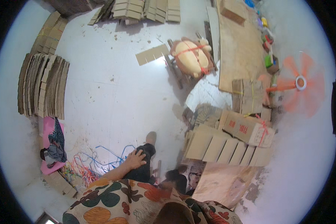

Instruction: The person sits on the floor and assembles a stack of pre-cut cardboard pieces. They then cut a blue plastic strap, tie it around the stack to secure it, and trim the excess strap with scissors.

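Your left hand (135, 159) rests palm down, fingers spread and holding nothing, on the knee of your dark trouser leg (138, 174), which is bent just left of the middle of the lower edge. Your right hand cannot be made out, so I cannot tell how it stands. Your patterned shirt (108, 201), pale with large leaf and flower shapes, fills the bottom.

Just beyond that knee is a brown shoe (151, 137). To its left, near your forearm, lies a loose tangle of straps (89, 168), red, blue and pale. Farther left, dark cloth (57, 150) lies over a pink surface (47, 128), with a tall row of cardboard pieces (41, 86) above it.

On your right, notched cardboard sheets (227, 149) lie fanned out, touching a carton (246, 128) tied with red strap. Beyond them, an orange fan (300, 82) has blurred blades. Ahead, a brown and cream plush cushion (188, 58) sits on a low frame, beside a flat cardboard strip (152, 55). More cardboard stacks (128, 9) line the far edge of the pale floor (97, 93).
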`<state>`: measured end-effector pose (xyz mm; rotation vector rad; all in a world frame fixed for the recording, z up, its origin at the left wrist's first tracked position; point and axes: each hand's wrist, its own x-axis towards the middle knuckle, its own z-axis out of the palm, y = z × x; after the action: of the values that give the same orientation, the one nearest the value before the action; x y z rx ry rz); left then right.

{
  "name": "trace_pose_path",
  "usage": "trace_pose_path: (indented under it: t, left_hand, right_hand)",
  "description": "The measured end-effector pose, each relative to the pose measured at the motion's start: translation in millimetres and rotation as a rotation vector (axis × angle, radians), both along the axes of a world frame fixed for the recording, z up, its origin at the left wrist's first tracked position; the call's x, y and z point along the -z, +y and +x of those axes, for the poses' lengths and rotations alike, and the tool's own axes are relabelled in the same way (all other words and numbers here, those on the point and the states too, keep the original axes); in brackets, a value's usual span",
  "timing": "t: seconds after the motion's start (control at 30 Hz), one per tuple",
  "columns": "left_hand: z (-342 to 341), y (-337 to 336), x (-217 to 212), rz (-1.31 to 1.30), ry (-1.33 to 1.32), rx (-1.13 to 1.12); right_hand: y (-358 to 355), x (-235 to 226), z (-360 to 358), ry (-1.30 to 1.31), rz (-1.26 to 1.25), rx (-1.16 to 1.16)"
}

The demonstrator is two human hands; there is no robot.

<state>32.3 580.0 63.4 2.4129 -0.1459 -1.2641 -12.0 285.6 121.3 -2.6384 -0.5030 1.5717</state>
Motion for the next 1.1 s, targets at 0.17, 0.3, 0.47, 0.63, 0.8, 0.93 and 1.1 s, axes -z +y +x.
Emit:
trace_pose_path:
  t: [0.17, 0.3, 0.47, 0.63, 0.8, 0.93, 1.1]
  left_hand:
    - [13, 31, -45, -0.004, 0.101, 0.202]
    - [52, 67, -53, -0.096, 0.100, 0.185]
    - [111, 136, -70, -0.239, 0.088, -0.059]
    - [185, 206, -88, -0.468, 0.036, -0.379]
    - [264, 296, -59, -0.219, -0.366, -0.462]
    - [340, 365, 41, 0.034, -0.162, -0.618]
    - [453, 411, 167, -0.107, -0.409, -0.716]
  right_hand:
    - [96, -32, 67, -0.222, 0.181, -0.083]
    - [159, -28, 147, -0.494, 0.298, -0.213]
    - [209, -39, 242, -0.204, 0.149, 0.083]
    - [290, 3, 324, -0.208, 0.014, 0.016]
    - [315, 53, 378, -0.118, 0.060, -0.059]
    - [326, 106, 425, 0.042, 0.095, 0.172]
    - [362, 212, 501, -0.299, 0.128, 0.228]
